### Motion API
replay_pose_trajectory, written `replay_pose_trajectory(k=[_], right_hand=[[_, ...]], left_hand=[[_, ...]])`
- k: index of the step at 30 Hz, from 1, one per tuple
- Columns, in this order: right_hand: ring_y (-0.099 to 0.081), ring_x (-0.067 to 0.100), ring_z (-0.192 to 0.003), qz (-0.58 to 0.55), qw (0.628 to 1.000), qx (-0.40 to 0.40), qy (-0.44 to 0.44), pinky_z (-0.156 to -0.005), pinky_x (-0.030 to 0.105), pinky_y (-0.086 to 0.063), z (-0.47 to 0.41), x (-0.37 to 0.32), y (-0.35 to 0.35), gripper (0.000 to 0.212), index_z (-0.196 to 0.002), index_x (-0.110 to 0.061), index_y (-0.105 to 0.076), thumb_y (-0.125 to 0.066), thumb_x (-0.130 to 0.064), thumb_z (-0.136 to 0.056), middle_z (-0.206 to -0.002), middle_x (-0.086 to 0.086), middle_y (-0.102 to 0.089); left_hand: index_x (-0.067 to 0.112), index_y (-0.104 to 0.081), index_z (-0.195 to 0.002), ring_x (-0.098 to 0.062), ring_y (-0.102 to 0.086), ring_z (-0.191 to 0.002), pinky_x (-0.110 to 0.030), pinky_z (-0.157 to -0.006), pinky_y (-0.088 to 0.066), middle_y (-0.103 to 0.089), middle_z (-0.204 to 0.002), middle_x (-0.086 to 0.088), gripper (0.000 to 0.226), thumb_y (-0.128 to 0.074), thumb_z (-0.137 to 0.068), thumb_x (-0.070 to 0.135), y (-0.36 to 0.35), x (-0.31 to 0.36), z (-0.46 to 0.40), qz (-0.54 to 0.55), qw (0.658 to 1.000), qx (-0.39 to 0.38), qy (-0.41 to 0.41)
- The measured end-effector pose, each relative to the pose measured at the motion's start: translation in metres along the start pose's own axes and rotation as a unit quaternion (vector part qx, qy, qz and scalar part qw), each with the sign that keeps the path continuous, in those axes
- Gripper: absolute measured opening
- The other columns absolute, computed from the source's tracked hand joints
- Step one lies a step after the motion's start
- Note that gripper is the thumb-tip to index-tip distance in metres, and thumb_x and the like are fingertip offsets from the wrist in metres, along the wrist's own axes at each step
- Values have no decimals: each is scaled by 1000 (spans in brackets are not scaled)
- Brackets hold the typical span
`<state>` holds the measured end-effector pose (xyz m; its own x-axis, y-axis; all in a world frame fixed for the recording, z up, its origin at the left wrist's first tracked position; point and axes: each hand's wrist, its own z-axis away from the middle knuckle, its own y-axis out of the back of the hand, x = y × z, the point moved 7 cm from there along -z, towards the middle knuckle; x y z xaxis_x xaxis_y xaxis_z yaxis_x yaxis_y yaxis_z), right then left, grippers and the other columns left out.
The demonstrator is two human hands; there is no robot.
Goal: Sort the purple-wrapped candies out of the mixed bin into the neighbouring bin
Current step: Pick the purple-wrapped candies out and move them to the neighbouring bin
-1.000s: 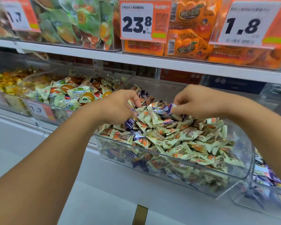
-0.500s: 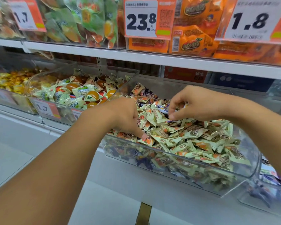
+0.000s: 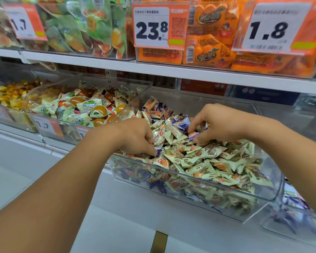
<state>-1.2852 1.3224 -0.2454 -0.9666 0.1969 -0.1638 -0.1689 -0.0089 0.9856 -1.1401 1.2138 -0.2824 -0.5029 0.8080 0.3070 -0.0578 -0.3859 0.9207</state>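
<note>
Orange-edged price tag [image 3: 160, 26] clipped to the front of an upper-shelf bin: large black "23.8", small print "500g" beneath the figures, a line of Chinese characters along the top too small to read, and a QR code at right. Second price tag [image 3: 275, 27] on the upper shelf at right: "1.8" above a barcode. Third price tag [image 3: 24, 22] at upper left: digits blurred, apparently "1.7". Small tag [image 3: 47, 126] on the front of the lower-shelf jelly bin: again about "1.7", blurred. Orange snack packs [image 3: 208, 36] behind the tags carry barcodes and a brand logo, not legible. Candy wrapper print is unreadable.
</note>
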Motion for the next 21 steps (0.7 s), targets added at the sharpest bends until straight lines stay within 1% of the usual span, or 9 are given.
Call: replay_pose_trajectory(k=[3,6,9,11,13,15,18,20,21], right_hand=[[-53,-1,-63,-46,998,39,3,-53,14,-35,1,0,4,13,-88,-26,-77,-69,-35,-93,-74,-19,-59],[-35,13,-48,-171,979,92,-59,-49,27,-30,0,13,8,34,-71,-8,-57,-54,-27,-100,-61,-2,-44],[-34,13,-50,-434,879,86,-175,-45,25,-29,1,25,-5,25,-79,-10,-52,-49,-26,-98,-69,7,-44],[-39,12,-50,-497,843,58,-196,-42,22,-29,1,23,-13,19,-93,-6,-60,-55,-23,-99,-72,9,-56],[-44,13,-52,-463,866,56,-178,-41,20,-32,-2,20,-10,11,-100,-7,-64,-56,-14,-98,-74,8,-64],[-48,17,-54,-340,925,86,-144,-40,21,-37,-6,17,-1,14,-98,-12,-69,-56,-9,-96,-70,6,-67],[-63,20,-60,-136,982,89,-95,-54,31,-55,-14,6,0,25,-86,-12,-77,-72,-36,-90,-81,7,-74],[-70,25,-85,-61,990,76,-105,-75,42,-60,-19,5,-8,39,-79,-14,-77,-77,-54,-80,-96,9,-76],[-70,25,-89,-53,990,77,-107,-77,43,-59,-21,5,-9,37,-77,-17,-76,-77,-53,-79,-97,7,-76]], left_hand=[[2,-59,-69,-17,-38,-54,-26,-52,-33,-47,-60,-3,43,-63,-95,35,13,1,2,10,998,60,-4],[10,-37,-65,-19,-28,-56,-29,-55,-26,-31,-64,-5,43,-54,-99,31,26,2,4,65,991,117,-5],[12,-33,-70,-20,-30,-64,-34,-62,-27,-32,-69,-4,39,-40,-103,30,27,-1,4,106,985,138,20],[12,-33,-69,-20,-31,-64,-35,-62,-26,-34,-70,-6,39,-32,-105,28,24,0,1,105,984,142,35],[11,-34,-69,-19,-31,-63,-35,-59,-26,-35,-69,-7,40,-29,-105,26,21,1,-1,83,985,147,43],[8,-38,-70,-21,-33,-62,-34,-58,-26,-38,-69,-8,40,-31,-105,26,21,3,-5,53,985,162,41],[5,-44,-66,-25,-40,-57,-33,-54,-31,-46,-63,-10,46,-42,-104,30,29,0,-7,19,976,211,37],[6,-52,-63,-24,-44,-52,-30,-53,-38,-51,-60,-9,47,-50,-103,31,37,-3,-5,-14,967,247,54],[6,-59,-66,-24,-47,-52,-30,-54,-42,-54,-60,-9,44,-53,-102,31,39,-4,-3,-29,963,260,61]])
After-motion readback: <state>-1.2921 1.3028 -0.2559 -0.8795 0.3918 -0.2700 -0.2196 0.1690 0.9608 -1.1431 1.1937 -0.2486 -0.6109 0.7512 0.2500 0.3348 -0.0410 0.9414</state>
